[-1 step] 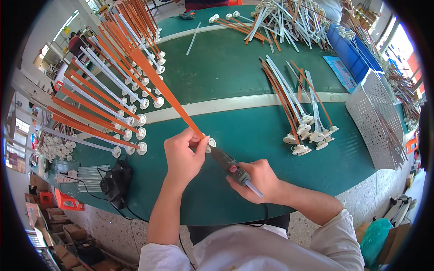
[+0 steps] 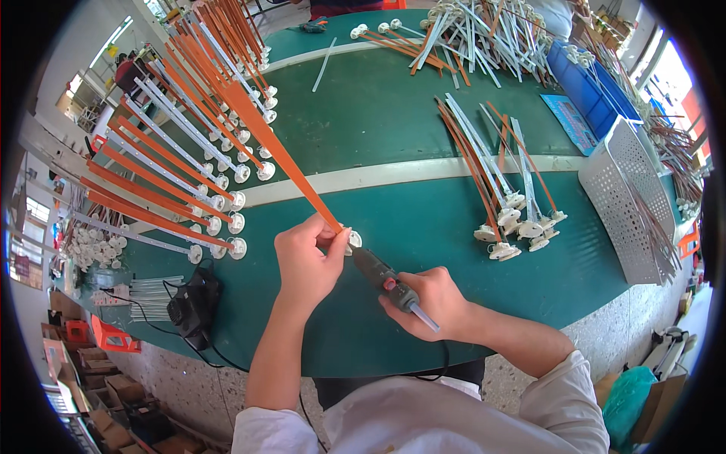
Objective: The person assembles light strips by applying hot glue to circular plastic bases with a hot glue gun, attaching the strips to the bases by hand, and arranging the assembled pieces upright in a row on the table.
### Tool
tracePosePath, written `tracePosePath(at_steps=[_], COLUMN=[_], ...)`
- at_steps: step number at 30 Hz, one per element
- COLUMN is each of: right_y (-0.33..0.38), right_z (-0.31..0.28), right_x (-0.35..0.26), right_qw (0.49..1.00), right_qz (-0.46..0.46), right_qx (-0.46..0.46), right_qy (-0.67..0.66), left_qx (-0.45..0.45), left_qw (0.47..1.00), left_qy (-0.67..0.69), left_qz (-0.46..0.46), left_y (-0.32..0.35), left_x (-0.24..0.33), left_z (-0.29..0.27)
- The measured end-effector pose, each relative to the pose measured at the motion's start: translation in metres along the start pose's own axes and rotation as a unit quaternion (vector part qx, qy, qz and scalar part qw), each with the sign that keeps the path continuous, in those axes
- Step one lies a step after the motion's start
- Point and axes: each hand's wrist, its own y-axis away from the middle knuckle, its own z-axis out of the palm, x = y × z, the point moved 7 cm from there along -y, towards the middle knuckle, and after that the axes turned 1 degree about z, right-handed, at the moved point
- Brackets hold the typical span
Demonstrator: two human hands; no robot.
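Left hand (image 2: 302, 261) covers most of the white end cap (image 2: 353, 240); driver tip (image 2: 361, 256) contact hidden. Right hand (image 2: 431, 303) wraps the electric screwdriver (image 2: 386, 280) grip. Far strip pile (image 2: 484, 26) cut by top edge.

Single view — head-worn fisheye, left camera of a side-by-side pair, looking steeply down from above the person's chest. Picture upright, unmirrored. Faces forward across the green table (image 2: 393, 129), whose edges bow toward the dark circular rim. Close range: the left hand (image 2: 304, 261) and right hand (image 2: 432, 303) sit near centre, forearms entering from the lower edge — floor visible at both lower corners.
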Motion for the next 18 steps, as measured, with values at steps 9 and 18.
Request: tracePosePath(at_steps=[9, 18], right_y=[-0.0005, 0.0035], right_z=[-0.0014, -0.0065], right_x=[0.0012, 0.0037], right_qw=[1.000, 0.999], right_qz=[0.003, 0.026], right_qx=[-0.001, -0.021], right_qy=[-0.002, -0.008], left_qx=[0.016, 0.015], left_qw=[0.999, 0.999], left_qy=[0.011, 0.016], left_qz=[0.027, 0.030], left_y=[-0.0010, 0.0006], left_x=[0.0025, 0.0020], left_z=[0.0006, 0.0022])
